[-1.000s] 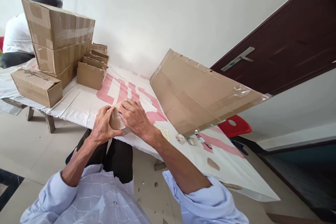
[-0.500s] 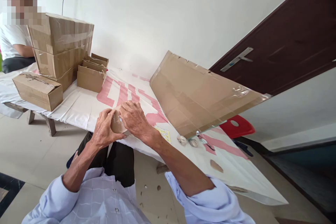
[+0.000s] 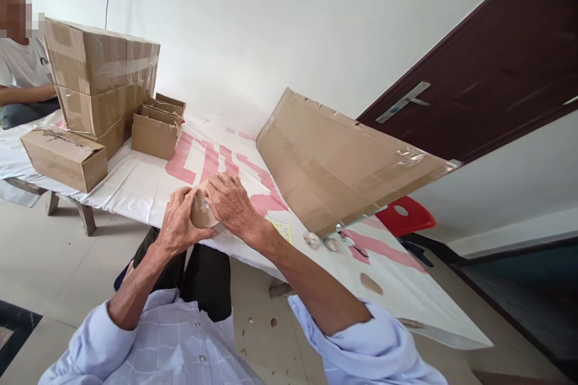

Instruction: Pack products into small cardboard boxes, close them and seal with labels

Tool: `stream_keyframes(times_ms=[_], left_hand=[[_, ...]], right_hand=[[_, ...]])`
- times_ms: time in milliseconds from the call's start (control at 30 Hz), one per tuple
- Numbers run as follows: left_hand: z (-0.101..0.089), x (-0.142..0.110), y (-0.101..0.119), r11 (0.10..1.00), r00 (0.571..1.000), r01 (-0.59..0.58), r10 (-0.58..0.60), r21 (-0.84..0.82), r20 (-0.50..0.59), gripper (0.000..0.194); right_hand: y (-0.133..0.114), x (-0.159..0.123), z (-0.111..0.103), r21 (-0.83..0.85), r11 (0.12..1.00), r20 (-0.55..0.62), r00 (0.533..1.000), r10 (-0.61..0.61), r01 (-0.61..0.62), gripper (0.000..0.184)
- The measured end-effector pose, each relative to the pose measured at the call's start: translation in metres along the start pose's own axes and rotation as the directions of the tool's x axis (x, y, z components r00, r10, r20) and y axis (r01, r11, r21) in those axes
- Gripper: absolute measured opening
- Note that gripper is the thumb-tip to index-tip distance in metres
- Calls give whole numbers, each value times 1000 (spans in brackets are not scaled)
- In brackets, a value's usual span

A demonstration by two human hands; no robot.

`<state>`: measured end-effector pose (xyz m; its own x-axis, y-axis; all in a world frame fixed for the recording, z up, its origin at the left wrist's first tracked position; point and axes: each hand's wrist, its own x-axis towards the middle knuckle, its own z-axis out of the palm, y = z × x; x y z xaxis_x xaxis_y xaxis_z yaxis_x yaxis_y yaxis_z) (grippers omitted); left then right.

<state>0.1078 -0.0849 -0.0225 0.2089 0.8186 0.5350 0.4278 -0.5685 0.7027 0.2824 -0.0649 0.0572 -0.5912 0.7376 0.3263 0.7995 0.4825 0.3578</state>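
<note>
A small brown cardboard box [image 3: 201, 213] stands at the near edge of the cloth-covered table, with shiny clear film or tape on its facing side. My left hand [image 3: 180, 219] wraps the box's left side, its thumb stretched along the bottom. Over the right and upper part lies my right hand [image 3: 230, 201], fingers curled in against the box. A small whitish bit shows by the right fingertips; I cannot make out what it is. Much of the box is hidden behind both hands.
Stacked taped cartons [image 3: 103, 66], a closed carton [image 3: 65, 156] and open small boxes [image 3: 156, 132] stand at left. A large cardboard sheet [image 3: 334, 162] leans at right. Tape rolls [image 3: 312, 240] and a yellow patterned sheet [image 3: 280, 228] lie nearby. A person [image 3: 22, 72] sits far left.
The person at far left has shifted leftward and partly out of view. My hands and the small box keep almost the same position.
</note>
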Motion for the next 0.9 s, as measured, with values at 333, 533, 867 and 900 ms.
stream_keyframes(times_ms=[333, 533, 867, 900], left_hand=[[3, 1, -1, 1000, 1000, 0, 0, -1, 7, 104], [5, 1, -4, 1000, 1000, -11, 11, 2, -12, 102], [2, -1, 0, 1000, 1000, 6, -6, 14, -4, 98], [2, -1, 1, 1000, 1000, 8, -8, 11, -4, 97]], right_hand=[[-1, 0, -3, -49, 999, 37, 999, -10, 12, 31], [1, -2, -2, -25, 999, 10, 1000, -19, 19, 27], [6, 0, -13, 53, 998, 62, 998, -33, 30, 15], [5, 0, -13, 54, 998, 70, 997, -31, 27, 16]])
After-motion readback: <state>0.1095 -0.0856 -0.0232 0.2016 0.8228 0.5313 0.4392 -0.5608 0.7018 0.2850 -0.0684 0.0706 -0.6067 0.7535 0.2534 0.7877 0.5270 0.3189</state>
